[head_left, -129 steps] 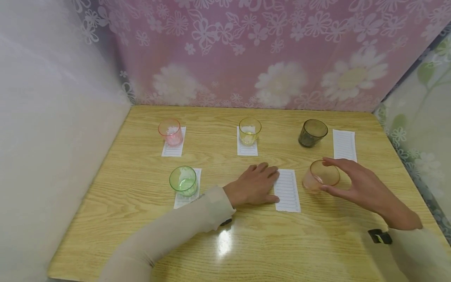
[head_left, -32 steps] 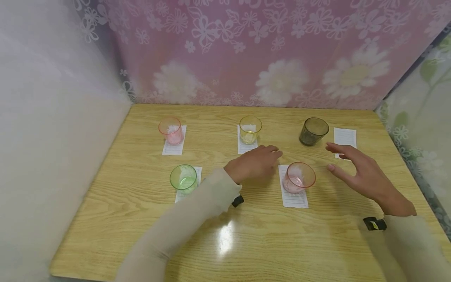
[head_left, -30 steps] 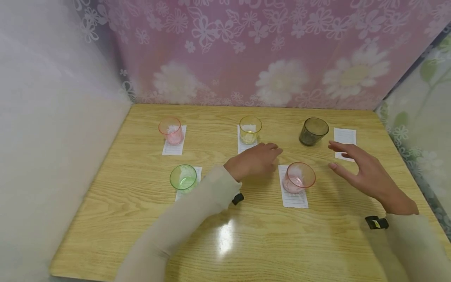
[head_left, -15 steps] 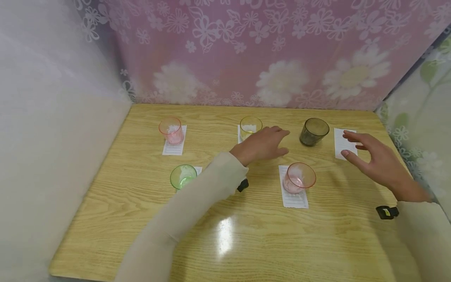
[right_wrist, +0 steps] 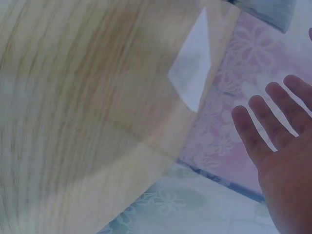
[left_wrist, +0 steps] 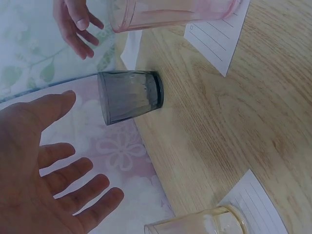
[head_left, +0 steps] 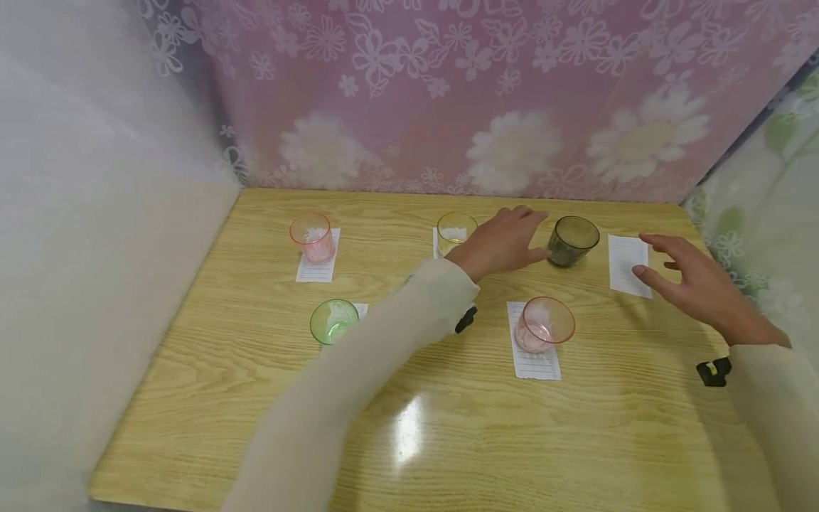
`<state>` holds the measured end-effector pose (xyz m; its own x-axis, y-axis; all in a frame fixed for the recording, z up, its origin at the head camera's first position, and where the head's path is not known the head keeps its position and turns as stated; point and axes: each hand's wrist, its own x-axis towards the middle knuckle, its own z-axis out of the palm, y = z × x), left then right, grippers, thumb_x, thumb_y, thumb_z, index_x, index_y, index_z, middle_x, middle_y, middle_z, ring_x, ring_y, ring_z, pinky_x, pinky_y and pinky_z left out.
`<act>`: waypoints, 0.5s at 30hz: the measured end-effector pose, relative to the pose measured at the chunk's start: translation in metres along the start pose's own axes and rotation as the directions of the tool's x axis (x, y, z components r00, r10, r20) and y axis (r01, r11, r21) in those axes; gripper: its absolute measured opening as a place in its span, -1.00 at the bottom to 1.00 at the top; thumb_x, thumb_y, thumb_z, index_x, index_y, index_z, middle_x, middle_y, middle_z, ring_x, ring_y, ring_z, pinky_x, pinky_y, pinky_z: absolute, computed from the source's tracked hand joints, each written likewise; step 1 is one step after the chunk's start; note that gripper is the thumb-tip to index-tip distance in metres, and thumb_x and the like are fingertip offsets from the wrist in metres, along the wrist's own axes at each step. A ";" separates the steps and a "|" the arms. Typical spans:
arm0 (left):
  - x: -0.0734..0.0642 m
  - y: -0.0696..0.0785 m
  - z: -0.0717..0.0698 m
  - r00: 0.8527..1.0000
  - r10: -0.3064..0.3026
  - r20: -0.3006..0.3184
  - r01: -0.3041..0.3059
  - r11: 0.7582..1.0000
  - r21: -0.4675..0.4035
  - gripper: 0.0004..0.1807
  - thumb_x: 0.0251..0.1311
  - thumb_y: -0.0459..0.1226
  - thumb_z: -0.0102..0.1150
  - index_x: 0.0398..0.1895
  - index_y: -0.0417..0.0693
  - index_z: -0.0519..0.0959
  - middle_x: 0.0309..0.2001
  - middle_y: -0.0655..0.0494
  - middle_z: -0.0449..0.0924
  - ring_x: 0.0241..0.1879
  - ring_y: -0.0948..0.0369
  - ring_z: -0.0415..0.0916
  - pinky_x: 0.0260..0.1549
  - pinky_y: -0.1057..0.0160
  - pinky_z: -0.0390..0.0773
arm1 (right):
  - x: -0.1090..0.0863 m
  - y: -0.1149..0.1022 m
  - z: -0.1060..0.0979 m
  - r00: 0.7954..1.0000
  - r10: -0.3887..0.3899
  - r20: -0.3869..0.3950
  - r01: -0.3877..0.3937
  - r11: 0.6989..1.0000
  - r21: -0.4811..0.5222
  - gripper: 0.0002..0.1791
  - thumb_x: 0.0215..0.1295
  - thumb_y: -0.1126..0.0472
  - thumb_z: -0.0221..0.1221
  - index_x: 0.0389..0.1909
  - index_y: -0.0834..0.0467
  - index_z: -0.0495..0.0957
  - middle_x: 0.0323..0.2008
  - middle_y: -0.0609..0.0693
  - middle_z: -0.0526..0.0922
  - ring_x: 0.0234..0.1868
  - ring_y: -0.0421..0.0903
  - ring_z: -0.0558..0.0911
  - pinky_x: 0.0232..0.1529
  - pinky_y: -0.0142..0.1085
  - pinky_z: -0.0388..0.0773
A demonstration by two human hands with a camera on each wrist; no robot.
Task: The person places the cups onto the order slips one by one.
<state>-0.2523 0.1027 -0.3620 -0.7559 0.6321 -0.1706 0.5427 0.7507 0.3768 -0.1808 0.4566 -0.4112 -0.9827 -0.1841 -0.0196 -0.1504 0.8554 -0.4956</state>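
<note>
My left hand (head_left: 502, 244), fingers spread and nothing in them, is just left of the dark grey glass (head_left: 572, 242). In the left wrist view a gap shows between the fingers and that grey glass (left_wrist: 130, 95), which stands upright on bare table. My right hand (head_left: 697, 284) hovers by the lined paper slip (head_left: 625, 264) at the back right, thumb and fingers apart and holding nothing. The right wrist view has this slip (right_wrist: 192, 66) lying flat, away from the right fingers (right_wrist: 248, 131). A pink glass (head_left: 544, 326) stands on its own slip in front of the hands.
A yellow glass (head_left: 456, 226), partly hidden behind the left hand, stands on a slip. At the left are a red-rimmed pink glass (head_left: 313, 242) and a green glass (head_left: 334, 323), each on paper. A floral curtain (head_left: 409, 121) borders the table's (head_left: 512, 441) back edge.
The pink glass has been moved left onto its slip and released. Since then, my left hand has gone back and right to the grey glass, my right hand right toward the back slip.
</note>
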 end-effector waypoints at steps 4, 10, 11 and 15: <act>0.009 0.004 0.002 1.000 -0.018 -0.002 0.018 1.000 0.002 -0.11 0.59 0.26 0.06 0.82 0.31 -0.01 0.76 0.28 0.05 0.73 0.19 0.03 0.59 0.16 0.33 | 0.006 0.011 0.000 0.999 0.019 0.036 -0.019 1.000 -0.011 -0.13 0.67 -0.06 0.18 0.79 0.10 0.02 0.70 0.42 0.06 0.45 0.61 0.30 0.29 0.47 0.31; 0.022 0.003 0.007 0.999 -0.048 -0.008 0.048 0.999 -0.004 -0.06 0.55 0.30 0.08 0.82 0.33 -0.04 0.77 0.29 -0.02 0.74 0.19 0.01 0.52 0.11 0.43 | 0.018 0.024 -0.001 0.999 0.010 0.047 -0.008 0.999 -0.039 -0.14 0.67 -0.07 0.16 0.77 0.18 0.06 0.68 0.47 0.08 0.48 0.61 0.26 0.30 0.46 0.30; 0.024 0.003 0.007 0.999 -0.050 -0.009 0.050 0.999 -0.002 -0.05 0.55 0.31 0.08 0.82 0.34 -0.04 0.77 0.29 -0.03 0.74 0.18 0.01 0.52 0.10 0.44 | 0.019 0.027 -0.001 0.999 0.009 0.051 -0.006 0.999 -0.044 -0.14 0.67 -0.07 0.17 0.76 0.19 0.06 0.67 0.47 0.09 0.49 0.61 0.25 0.30 0.47 0.29; 0.031 0.004 0.010 0.998 -0.056 -0.007 0.056 0.998 0.021 -0.04 0.53 0.33 0.08 0.82 0.36 -0.07 0.78 0.29 -0.05 0.74 0.17 0.00 0.51 0.11 0.45 | 0.024 0.040 -0.002 0.995 0.033 0.092 -0.028 0.998 -0.053 -0.10 0.67 -0.10 0.14 0.77 0.21 0.01 0.70 0.47 0.02 0.62 0.62 0.06 0.37 0.60 0.12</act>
<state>-0.2696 0.1272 -0.3744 -0.7877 0.5878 -0.1847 0.5072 0.7888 0.3472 -0.2101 0.4873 -0.4302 -0.9731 -0.1996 -0.1153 -0.1283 0.8845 -0.4485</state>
